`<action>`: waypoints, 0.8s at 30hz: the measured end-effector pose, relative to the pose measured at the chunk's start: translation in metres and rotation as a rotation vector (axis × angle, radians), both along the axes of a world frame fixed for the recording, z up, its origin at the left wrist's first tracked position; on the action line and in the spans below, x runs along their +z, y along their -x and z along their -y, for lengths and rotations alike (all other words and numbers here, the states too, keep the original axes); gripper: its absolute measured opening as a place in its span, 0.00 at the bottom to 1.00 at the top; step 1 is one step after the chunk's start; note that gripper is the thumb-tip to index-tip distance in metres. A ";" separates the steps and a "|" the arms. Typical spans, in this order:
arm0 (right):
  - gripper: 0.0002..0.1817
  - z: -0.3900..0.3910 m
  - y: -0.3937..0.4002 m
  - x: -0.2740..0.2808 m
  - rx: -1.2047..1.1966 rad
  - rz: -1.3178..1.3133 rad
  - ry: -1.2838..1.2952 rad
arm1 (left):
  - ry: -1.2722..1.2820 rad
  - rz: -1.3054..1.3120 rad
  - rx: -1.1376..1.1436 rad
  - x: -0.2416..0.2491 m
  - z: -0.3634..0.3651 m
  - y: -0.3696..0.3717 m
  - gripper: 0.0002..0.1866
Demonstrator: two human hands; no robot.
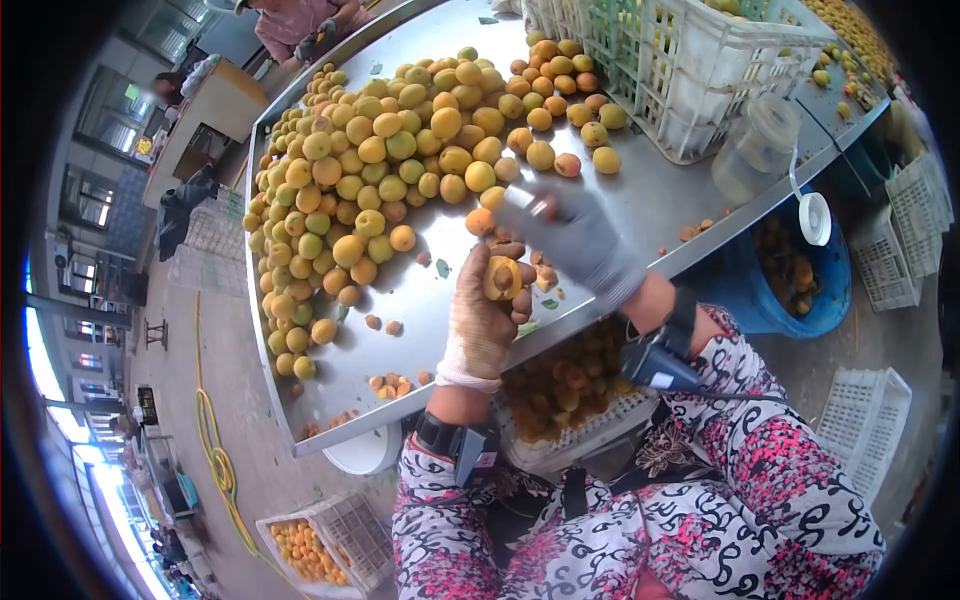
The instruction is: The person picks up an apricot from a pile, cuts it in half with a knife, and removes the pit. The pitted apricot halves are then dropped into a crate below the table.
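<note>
A stained, light-coloured glove covers my left hand (485,308), whose bare fingertips wrap round a cut apricot half (502,277) with its brown pit showing. Just to the right and above, my right hand (578,238) wears a grey glove and is blurred by motion. Its fingers are closed on a small tool (545,208), too smeared to make out well. A large heap of yellow-green and orange apricots (372,150) lies on the metal table (455,235) beyond my hands. Small pieces of fruit lie near the table's front edge.
At the back right stands a white crate (690,85), beside a clear plastic jar (757,150). A blue bucket (838,262) with fruit stands below the right edge. Another crate of halves (570,400) is under the front edge. A co-worker (300,25) is at the far side.
</note>
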State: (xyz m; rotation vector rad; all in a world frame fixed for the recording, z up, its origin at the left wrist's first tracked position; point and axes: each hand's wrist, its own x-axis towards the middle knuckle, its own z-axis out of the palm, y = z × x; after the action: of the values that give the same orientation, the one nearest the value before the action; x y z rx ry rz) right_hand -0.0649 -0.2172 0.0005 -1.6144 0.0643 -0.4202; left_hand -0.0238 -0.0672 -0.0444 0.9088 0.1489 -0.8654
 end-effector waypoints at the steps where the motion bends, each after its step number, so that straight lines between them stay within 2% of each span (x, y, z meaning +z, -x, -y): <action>1: 0.15 -0.003 0.001 -0.008 0.050 -0.128 0.252 | -0.002 0.004 -0.004 0.001 -0.001 0.000 0.21; 3: 0.14 -0.026 0.004 -0.024 -0.089 -0.040 0.724 | 0.097 0.070 0.145 0.004 -0.001 0.000 0.19; 5: 0.17 -0.037 0.011 -0.013 -0.008 -0.121 0.760 | 0.150 0.104 0.218 0.006 -0.004 0.001 0.18; 7: 0.16 -0.043 0.015 -0.004 0.113 -0.240 0.811 | 0.061 0.119 0.122 0.009 -0.011 0.001 0.14; 8: 0.18 -0.043 0.016 -0.003 0.143 -0.241 0.789 | 0.022 0.272 0.067 0.010 -0.014 0.003 0.13; 9: 0.18 -0.043 0.016 -0.006 0.142 -0.239 0.789 | 0.022 0.274 0.067 0.007 -0.017 0.004 0.13; 11: 0.17 -0.045 0.014 -0.017 0.159 -0.215 0.739 | -0.067 0.504 0.029 -0.003 -0.022 0.004 0.13; 15: 0.17 -0.046 0.011 -0.030 0.180 -0.044 0.565 | -0.031 0.427 0.055 -0.005 -0.026 0.004 0.13; 17: 0.16 -0.041 0.014 -0.008 0.300 -0.113 0.177 | -0.111 0.436 0.153 -0.009 -0.030 -0.002 0.19; 18: 0.16 -0.037 0.017 -0.003 0.328 -0.088 0.136 | -0.051 0.076 0.318 0.002 -0.030 -0.012 0.21; 19: 0.16 -0.032 0.014 -0.004 0.348 -0.126 0.135 | -0.056 0.145 0.323 -0.001 -0.042 -0.015 0.23; 21: 0.17 -0.020 -0.001 -0.025 0.241 -0.090 0.123 | -0.096 0.295 0.056 0.008 -0.065 -0.022 0.20; 23: 0.18 -0.008 -0.007 -0.021 0.178 -0.189 0.200 | -0.187 0.345 -0.008 0.044 -0.056 0.001 0.21; 24: 0.19 -0.004 -0.009 -0.021 0.082 -0.207 0.240 | -0.199 0.408 -0.162 0.050 -0.054 0.009 0.19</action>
State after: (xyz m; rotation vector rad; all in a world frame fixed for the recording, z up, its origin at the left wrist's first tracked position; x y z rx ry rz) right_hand -0.0560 -0.2136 -0.0203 -1.8864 0.1071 -0.2009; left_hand -0.0331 -0.0131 0.0052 1.2792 -0.1980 -0.8053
